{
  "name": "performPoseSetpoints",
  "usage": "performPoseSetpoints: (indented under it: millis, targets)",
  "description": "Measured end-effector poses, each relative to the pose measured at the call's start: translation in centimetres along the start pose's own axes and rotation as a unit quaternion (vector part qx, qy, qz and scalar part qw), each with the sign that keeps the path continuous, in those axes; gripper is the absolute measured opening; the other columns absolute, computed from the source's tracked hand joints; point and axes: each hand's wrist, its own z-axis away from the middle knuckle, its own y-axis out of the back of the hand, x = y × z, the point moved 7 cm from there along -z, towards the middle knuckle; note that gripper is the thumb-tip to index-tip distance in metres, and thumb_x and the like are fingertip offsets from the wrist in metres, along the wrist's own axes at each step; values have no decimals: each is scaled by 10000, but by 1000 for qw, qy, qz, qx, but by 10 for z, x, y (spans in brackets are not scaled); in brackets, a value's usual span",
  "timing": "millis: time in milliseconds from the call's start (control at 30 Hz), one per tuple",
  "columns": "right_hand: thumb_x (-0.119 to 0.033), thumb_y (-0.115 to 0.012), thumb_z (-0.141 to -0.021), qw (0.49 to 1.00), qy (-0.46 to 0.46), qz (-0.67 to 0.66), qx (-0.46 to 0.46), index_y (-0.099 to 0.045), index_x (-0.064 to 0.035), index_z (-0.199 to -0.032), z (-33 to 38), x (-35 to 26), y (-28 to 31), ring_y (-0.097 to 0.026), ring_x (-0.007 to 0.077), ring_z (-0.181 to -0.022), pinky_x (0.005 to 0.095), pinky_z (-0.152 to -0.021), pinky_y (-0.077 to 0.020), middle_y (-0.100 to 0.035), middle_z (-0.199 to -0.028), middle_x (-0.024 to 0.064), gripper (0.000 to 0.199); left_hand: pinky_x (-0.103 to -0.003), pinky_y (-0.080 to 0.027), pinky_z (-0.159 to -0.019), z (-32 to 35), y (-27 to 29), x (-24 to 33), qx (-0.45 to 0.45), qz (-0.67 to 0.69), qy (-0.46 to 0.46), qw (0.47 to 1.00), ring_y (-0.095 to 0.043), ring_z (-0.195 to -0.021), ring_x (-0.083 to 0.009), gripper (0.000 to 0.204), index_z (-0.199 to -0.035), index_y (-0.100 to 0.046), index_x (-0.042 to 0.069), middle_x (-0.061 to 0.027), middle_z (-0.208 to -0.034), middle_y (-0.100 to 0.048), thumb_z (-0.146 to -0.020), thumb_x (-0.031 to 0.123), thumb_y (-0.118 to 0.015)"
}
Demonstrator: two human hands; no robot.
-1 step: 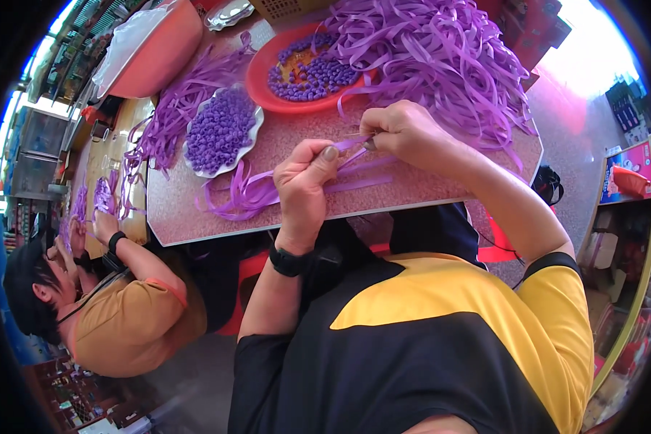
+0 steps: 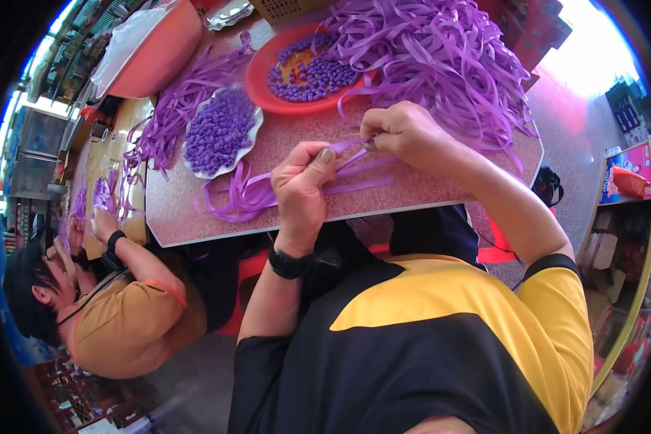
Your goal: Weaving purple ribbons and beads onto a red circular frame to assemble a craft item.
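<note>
My left hand [image 2: 304,184] and my right hand [image 2: 405,134] are held close together over the speckled table [image 2: 296,134]. Both pinch one thin purple ribbon strip [image 2: 349,148], which runs between the fingertips. A black watch [image 2: 288,264] sits on my left wrist. More loose purple strips [image 2: 246,195] lie on the table just under and left of my hands. A big heap of purple ribbon [image 2: 441,58] covers the far right of the table, right behind my right hand.
A red plate [image 2: 260,90] and a white scalloped dish [image 2: 189,155] each hold several small purple folded pieces. An orange basin [image 2: 159,58] stands far left. A co-worker in a tan shirt [image 2: 123,318] sits at my left, handling purple ribbon [image 2: 101,195].
</note>
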Motion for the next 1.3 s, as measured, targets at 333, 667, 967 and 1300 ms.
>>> performPoseSetpoints:
  millis: [333,667,967,1300]
  targets:
    - [-85,-694,-849,971,-69,-228,-34,-661,-16,-930,2,23,-3,-506,46,-585,232,-520,-364,-562,-659,-44,112,-230,-388,-650,-2,5,-3,11,109,-12,994,-447,-661,-67,203,-1124,-624,-42,24,-754,-526,-988,109,-615]
    - [-28,-560,-894,962,14,-261,84,-719,-23,-1060,-9,-7,18,-500,47,-602,221,-559,-423,-624,-745,-34,230,-330,-486,-861,9,-40,32,-73,-400,-279,870,-595,-974,-229,335,-1175,-660,38,-104,-1062,-634,-850,83,-730]
    - [-43,-589,-952,968,-5,-241,67,-746,-80,-1130,-33,-4,43,-474,10,-587,180,-541,-397,-611,-719,-40,241,-413,-486,-708,-59,-12,74,26,-507,-305,806,-611,-792,-309,70,-799,-686,20,-133,-790,-636,-740,-10,-706]
    - [-111,-649,-927,969,-45,-234,64,-744,-30,-1015,-34,13,46,-487,60,-550,261,-513,-395,-538,-593,-19,153,-487,-526,-782,-154,-14,15,-29,-652,-128,747,-682,-869,-400,126,-793,-728,19,-223,-870,-700,-732,112,-670]
